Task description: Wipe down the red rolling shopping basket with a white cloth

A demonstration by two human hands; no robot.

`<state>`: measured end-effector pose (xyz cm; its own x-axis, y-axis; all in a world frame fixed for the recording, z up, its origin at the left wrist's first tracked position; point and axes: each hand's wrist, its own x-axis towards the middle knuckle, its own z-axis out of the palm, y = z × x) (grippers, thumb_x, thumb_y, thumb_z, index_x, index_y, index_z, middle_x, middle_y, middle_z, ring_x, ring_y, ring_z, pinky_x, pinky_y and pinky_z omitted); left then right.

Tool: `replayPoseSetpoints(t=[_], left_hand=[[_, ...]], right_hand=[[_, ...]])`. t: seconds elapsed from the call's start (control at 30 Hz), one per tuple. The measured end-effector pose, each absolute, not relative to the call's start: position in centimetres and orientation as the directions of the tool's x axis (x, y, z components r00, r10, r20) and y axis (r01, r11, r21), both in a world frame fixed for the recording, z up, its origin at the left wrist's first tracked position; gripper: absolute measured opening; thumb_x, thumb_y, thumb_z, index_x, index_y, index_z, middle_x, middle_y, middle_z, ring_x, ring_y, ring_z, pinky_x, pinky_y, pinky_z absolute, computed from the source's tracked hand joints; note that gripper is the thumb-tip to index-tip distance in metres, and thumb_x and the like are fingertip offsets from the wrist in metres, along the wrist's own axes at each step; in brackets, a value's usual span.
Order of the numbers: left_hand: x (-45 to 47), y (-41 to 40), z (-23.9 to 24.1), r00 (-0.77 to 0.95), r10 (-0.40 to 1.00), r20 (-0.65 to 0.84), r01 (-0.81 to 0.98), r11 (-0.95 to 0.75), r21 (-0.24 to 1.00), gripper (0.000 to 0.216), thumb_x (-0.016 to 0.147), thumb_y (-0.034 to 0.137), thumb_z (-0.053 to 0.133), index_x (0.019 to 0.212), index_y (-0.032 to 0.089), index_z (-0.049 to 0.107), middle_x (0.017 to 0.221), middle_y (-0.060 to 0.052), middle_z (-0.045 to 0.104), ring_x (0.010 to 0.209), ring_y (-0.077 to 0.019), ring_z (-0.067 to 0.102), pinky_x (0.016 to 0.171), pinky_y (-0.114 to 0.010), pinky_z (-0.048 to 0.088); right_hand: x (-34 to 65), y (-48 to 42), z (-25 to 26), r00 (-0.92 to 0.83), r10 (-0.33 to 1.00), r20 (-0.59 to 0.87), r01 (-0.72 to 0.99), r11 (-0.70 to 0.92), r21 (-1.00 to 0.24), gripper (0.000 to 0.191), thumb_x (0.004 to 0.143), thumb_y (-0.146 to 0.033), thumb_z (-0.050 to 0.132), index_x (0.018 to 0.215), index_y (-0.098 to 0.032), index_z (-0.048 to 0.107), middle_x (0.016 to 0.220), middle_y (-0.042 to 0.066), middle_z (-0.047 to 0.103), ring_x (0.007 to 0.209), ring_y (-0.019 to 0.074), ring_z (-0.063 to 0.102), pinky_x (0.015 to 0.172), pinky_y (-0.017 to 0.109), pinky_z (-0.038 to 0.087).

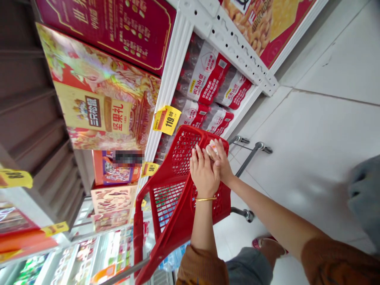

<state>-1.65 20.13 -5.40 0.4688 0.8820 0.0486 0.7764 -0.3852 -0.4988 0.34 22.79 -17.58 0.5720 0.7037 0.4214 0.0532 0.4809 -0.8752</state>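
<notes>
Both my hands meet over the rim of a red plastic shopping basket [166, 198] on a wheeled frame. My left hand [203, 174], with a thin gold bangle on the wrist, lies flat with its fingers stretched out, against the basket's rim and my right hand. My right hand [222, 164] is closed round a small pale object [211, 149] at the basket's top edge; I cannot make out what it is. Through the basket's mesh something green and white shows inside.
White shelves stand on the left with large red and gold gift boxes [101, 107], packs of bottled water [208, 75] and yellow price tags [168, 120]. A chilled display [89, 257] is at lower left. Pale floor tiles [311, 130] spread to the right. A blurred grey shape [365, 198] sits at the right edge.
</notes>
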Motion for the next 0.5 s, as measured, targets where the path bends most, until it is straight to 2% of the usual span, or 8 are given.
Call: replayPoseSetpoints(t=[0.07,0.23,0.4,0.5], left_hand=[[-1.8,20.6,-5.2,0.477,0.878,0.030,0.767,-0.399,-0.503,0.061,0.096,0.047,0.029,0.141,0.007,0.040,0.155,-0.018,0.024,0.144,-0.0314,0.020,0.111,-0.050,0.030],[-2.0,22.2,-5.0,0.496,0.868,-0.008,0.745,-0.430,-0.510,0.063,0.096,0.048,0.029,0.142,0.006,0.037,0.154,-0.020,0.025,0.144,-0.0294,0.021,0.113,-0.049,0.028],[-2.3,23.6,-5.1,0.493,0.870,-0.001,0.738,-0.419,-0.529,0.060,0.096,0.046,0.031,0.141,0.007,0.039,0.154,-0.020,0.024,0.144,-0.0289,0.021,0.112,-0.049,0.030],[-2.4,23.9,-5.3,0.495,0.869,-0.003,0.722,-0.414,-0.555,0.057,0.096,0.045,0.034,0.139,0.009,0.043,0.154,-0.019,0.022,0.144,-0.0284,0.020,0.113,-0.047,0.030]], right_hand=[[0.0,23.4,-18.3,0.551,0.689,0.471,0.070,0.524,-0.849,0.060,0.097,-0.028,0.044,0.147,-0.044,0.016,0.158,-0.005,0.018,0.147,0.0240,0.008,0.117,0.054,0.027],[-0.2,25.0,-20.0,0.519,0.680,0.517,0.040,0.585,-0.810,0.054,0.099,-0.026,0.038,0.147,-0.040,0.021,0.157,-0.002,0.020,0.146,0.0240,0.016,0.118,0.055,0.024],[-0.1,25.6,-21.2,0.526,0.711,0.467,-0.006,0.552,-0.834,0.054,0.098,-0.022,0.041,0.146,-0.039,0.025,0.155,0.001,0.028,0.142,0.0213,0.028,0.118,0.053,0.024],[-0.1,25.4,-21.7,0.515,0.738,0.437,-0.055,0.537,-0.842,0.051,0.097,-0.022,0.043,0.144,-0.039,0.031,0.153,0.000,0.032,0.142,0.0207,0.029,0.117,0.052,0.028]])
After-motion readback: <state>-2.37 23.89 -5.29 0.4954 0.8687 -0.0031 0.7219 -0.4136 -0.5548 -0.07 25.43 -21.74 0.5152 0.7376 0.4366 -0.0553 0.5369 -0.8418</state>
